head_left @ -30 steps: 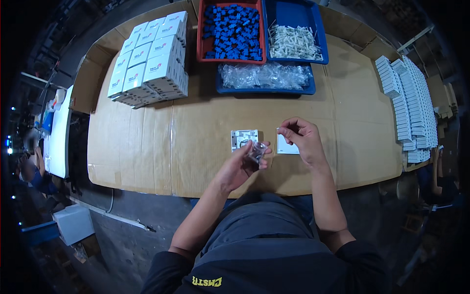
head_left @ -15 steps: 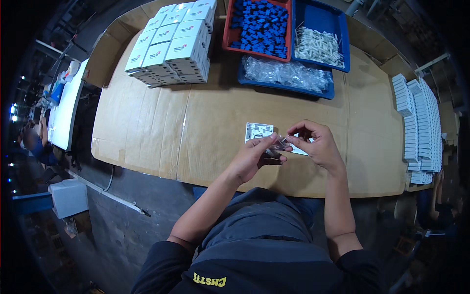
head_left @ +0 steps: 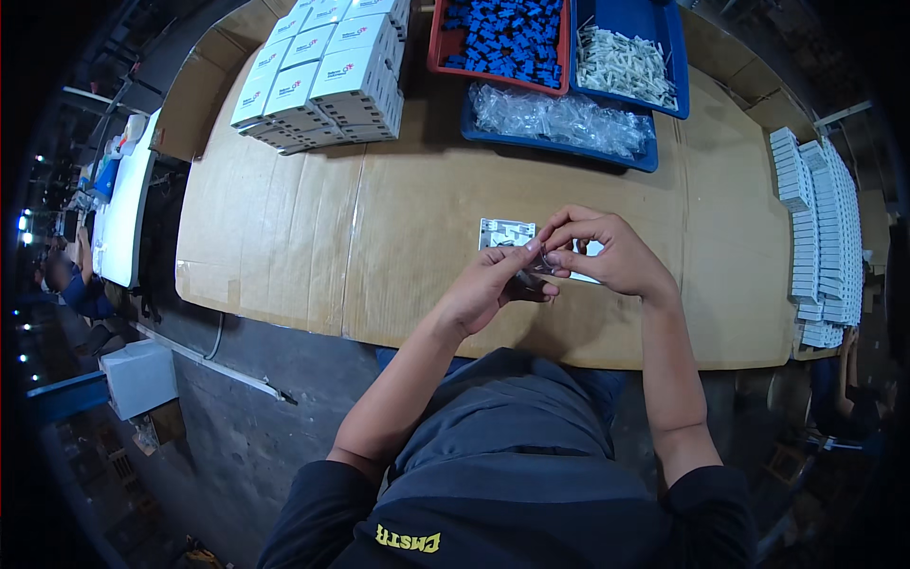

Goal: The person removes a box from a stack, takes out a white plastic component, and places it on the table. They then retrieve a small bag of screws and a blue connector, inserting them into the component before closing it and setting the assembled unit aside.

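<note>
My left hand (head_left: 495, 283) and my right hand (head_left: 607, 251) meet over the front middle of a cardboard-covered table (head_left: 379, 228). Together they pinch a small clear plastic bag (head_left: 533, 272) with a small dark part inside it; most of the bag is hidden by my fingers. Just behind my hands a small white printed card (head_left: 505, 231) lies flat on the cardboard. A second white card (head_left: 590, 250) shows partly under my right hand.
At the back stand stacked white boxes (head_left: 327, 76), a red tray of blue parts (head_left: 502, 38), a blue tray of white parts (head_left: 626, 57) and a blue tray of clear bags (head_left: 559, 119). Rows of white boxes (head_left: 815, 228) line the right edge. A person sits far left (head_left: 71, 275).
My right hand has come in from beside the white card to join my left hand on the small bag. The view has shifted slightly, so the table sits a little differently in frame.
</note>
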Demonstrator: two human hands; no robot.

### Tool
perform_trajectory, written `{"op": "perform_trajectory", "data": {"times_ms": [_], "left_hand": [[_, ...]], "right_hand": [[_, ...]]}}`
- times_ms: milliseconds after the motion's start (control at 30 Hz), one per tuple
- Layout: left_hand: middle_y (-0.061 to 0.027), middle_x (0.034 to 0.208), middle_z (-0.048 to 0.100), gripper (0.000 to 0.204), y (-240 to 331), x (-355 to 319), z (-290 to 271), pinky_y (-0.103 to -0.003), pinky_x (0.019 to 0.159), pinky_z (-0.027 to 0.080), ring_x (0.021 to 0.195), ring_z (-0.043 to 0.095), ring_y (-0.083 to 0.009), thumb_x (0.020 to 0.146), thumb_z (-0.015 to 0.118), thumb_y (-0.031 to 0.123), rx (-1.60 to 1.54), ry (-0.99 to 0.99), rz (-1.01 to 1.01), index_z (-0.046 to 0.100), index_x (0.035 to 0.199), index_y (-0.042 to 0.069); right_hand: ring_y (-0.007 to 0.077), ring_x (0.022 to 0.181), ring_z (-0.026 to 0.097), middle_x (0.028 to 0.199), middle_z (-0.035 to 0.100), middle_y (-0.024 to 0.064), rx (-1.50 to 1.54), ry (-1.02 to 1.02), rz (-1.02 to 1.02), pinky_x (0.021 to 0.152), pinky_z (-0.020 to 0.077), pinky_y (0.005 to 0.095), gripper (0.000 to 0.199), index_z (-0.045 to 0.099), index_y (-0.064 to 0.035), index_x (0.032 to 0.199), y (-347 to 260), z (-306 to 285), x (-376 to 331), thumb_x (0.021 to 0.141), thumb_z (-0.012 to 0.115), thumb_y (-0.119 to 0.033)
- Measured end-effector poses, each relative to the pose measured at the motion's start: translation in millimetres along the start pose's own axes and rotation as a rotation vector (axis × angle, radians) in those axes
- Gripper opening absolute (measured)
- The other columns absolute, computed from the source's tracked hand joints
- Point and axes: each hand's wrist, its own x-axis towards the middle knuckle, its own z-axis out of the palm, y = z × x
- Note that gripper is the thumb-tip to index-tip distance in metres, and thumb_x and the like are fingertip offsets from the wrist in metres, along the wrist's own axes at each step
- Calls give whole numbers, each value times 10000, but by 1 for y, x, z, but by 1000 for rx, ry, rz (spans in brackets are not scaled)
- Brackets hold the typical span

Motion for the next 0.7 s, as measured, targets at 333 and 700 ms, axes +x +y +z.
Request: {"op": "perform_trajectory", "data": {"times_ms": [333,700], "left_hand": [[-140,1141,741,456,2,-2,-2,-407,900,611,958,751,-248,1105,498,406,-16,20,-16,638,1261,1],[-145,1107,733,429,4,3,4,-431,904,610,953,756,-275,1101,509,390,-67,7,-42,600,1273,7]], "right_hand": [[157,1069,616,1228,660,89,178,-26,82,920,504,305,323,718,66,1084,-3,7,-5,1074,604,-236],[174,1074,613,1255,657,96,210,-69,75,933,495,321,383,704,62,1119,-6,4,-3,1079,586,-300]]}}
